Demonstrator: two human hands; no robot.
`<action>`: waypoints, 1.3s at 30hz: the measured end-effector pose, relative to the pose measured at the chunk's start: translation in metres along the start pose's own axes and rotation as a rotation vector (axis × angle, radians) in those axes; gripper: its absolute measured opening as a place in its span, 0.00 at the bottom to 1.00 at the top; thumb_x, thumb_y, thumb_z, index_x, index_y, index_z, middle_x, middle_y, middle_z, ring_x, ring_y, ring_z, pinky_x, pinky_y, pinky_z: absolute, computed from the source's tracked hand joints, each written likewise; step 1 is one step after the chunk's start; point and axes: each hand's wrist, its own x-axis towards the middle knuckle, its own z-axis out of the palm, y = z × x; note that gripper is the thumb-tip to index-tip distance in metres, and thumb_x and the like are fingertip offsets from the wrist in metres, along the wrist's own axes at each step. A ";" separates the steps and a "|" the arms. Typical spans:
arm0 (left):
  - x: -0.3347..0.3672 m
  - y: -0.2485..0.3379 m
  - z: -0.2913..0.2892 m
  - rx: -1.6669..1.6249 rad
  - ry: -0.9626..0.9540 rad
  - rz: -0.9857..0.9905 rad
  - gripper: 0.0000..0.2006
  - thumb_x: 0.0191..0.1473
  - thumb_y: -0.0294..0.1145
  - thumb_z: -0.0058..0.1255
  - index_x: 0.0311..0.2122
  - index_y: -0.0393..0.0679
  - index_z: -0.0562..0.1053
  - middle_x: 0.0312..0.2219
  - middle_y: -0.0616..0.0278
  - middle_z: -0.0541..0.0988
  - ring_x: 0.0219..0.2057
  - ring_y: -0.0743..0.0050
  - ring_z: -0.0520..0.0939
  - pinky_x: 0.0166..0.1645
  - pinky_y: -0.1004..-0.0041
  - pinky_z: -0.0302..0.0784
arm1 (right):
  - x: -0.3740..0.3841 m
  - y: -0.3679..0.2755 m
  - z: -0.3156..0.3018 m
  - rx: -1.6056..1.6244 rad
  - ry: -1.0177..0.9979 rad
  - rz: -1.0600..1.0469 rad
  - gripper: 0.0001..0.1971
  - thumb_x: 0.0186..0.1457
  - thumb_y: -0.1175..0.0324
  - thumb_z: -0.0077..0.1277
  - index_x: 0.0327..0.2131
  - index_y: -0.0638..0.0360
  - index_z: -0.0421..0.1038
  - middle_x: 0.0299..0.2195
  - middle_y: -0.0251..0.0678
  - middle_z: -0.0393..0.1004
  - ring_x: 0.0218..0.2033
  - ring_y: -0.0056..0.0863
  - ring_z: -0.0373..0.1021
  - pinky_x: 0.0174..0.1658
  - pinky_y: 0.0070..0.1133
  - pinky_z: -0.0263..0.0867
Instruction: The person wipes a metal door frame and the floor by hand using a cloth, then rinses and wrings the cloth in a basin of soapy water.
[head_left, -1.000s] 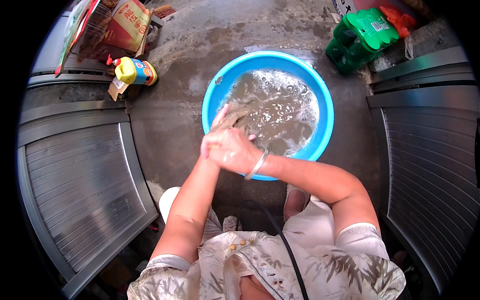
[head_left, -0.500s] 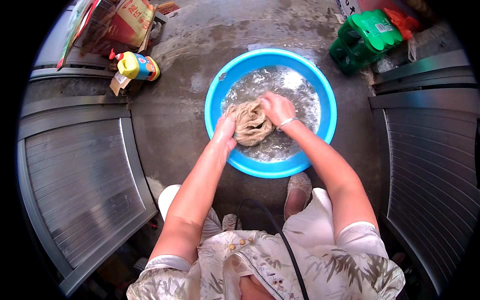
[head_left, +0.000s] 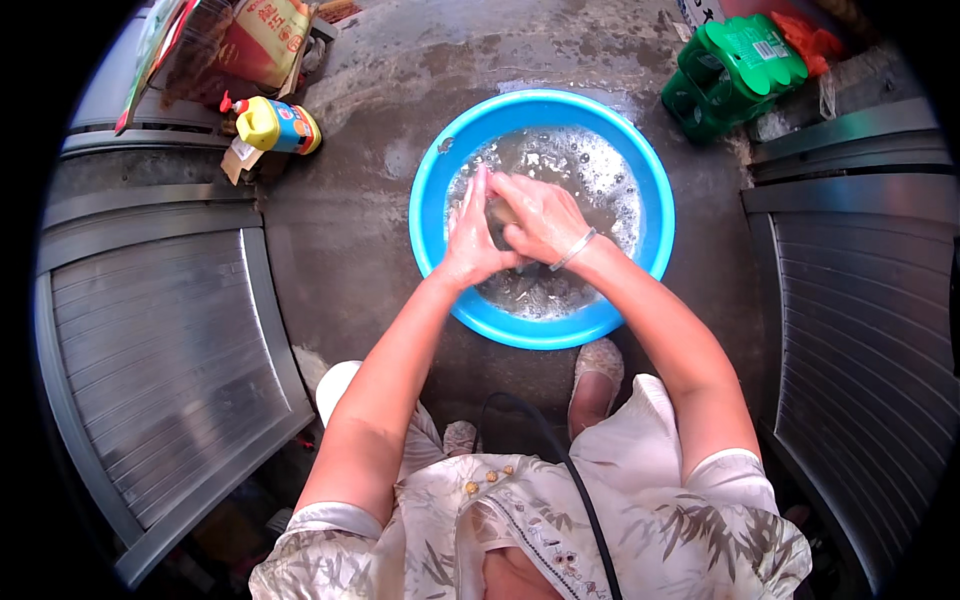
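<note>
A round blue basin [head_left: 428, 180] of sudsy, cloudy water [head_left: 540, 150] sits on the floor in front of me. Both my hands meet over its left half. My left hand [head_left: 470, 240] is open, its fingers stretched away from me and its thumb spread to the right. From the right, my right hand [head_left: 545, 220], with a silver bangle [head_left: 573, 249] on its wrist, touches the left fingertips; its thumb stands apart from its fingers. A small tan patch, perhaps the cloth [head_left: 504, 212], shows between the hands; most of it is hidden.
A yellow bottle [head_left: 262, 125] with a red pump stands at the upper left, near a red and yellow package [head_left: 265, 45]. Green shrink-wrapped cans [head_left: 735, 75] lie at the upper right. Metal panels [head_left: 170, 370] flank both sides. My shoe [head_left: 598, 365] is close to the basin's near rim.
The bunched tan cloth, held between both hands half a second ago, has left their grip and mostly dropped from sight. My hands have come together, the left moving up and right.
</note>
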 end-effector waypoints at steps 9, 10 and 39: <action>0.009 0.013 -0.013 -0.566 0.113 -0.062 0.31 0.39 0.27 0.61 0.51 0.41 0.64 0.45 0.62 0.72 0.47 0.70 0.73 0.52 0.71 0.68 | 0.034 -0.130 -0.102 0.764 0.241 -0.309 0.18 0.37 0.77 0.47 0.38 0.60 0.62 0.30 0.37 0.68 0.31 0.31 0.70 0.36 0.24 0.67; 0.010 0.017 -0.016 -0.624 0.144 -0.107 0.28 0.40 0.26 0.61 0.50 0.41 0.65 0.44 0.63 0.73 0.46 0.72 0.74 0.51 0.72 0.68 | 0.034 -0.124 -0.106 0.804 0.315 -0.313 0.19 0.38 0.77 0.48 0.39 0.60 0.63 0.32 0.35 0.68 0.33 0.26 0.69 0.39 0.22 0.66; 0.006 0.032 -0.006 -1.877 0.033 -0.511 0.34 0.45 0.46 0.58 0.54 0.40 0.61 0.47 0.45 0.70 0.51 0.49 0.71 0.56 0.51 0.65 | -0.032 -0.042 -0.012 2.038 -0.106 0.697 0.24 0.54 0.67 0.54 0.53 0.59 0.61 0.47 0.36 0.69 0.50 0.27 0.66 0.55 0.27 0.62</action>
